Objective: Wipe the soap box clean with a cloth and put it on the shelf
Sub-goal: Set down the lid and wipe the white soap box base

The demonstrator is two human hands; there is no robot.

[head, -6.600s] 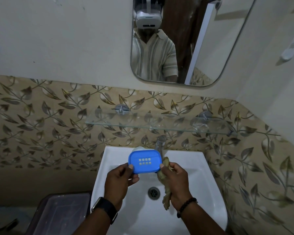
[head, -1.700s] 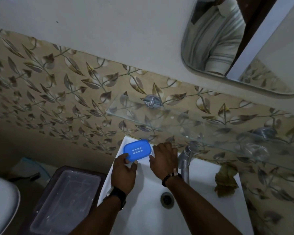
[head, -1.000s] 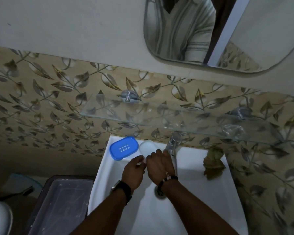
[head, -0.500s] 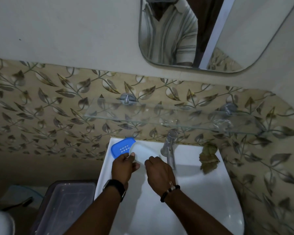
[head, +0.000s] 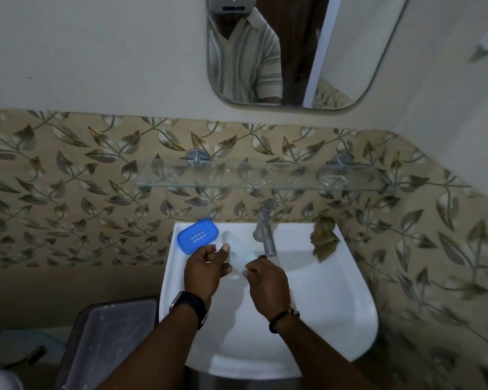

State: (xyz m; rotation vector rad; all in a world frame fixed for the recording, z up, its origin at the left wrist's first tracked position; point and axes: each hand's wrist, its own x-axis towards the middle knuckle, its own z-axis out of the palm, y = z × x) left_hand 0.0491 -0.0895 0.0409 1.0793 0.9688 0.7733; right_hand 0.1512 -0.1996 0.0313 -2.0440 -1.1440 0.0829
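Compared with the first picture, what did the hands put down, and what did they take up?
The blue tray went from the left hand to the sink's back left corner. The right hand left the cloth at the back right. Both hands now hold the translucent lid. The glass shelf stays bare.

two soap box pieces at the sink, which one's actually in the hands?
The translucent white piece, held between the left hand and right hand over the basin. The blue slotted piece lies untouched on the sink's back-left corner.

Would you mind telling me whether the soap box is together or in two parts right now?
In two parts: the blue tray lies on the sink rim, the clear cover is between both hands.
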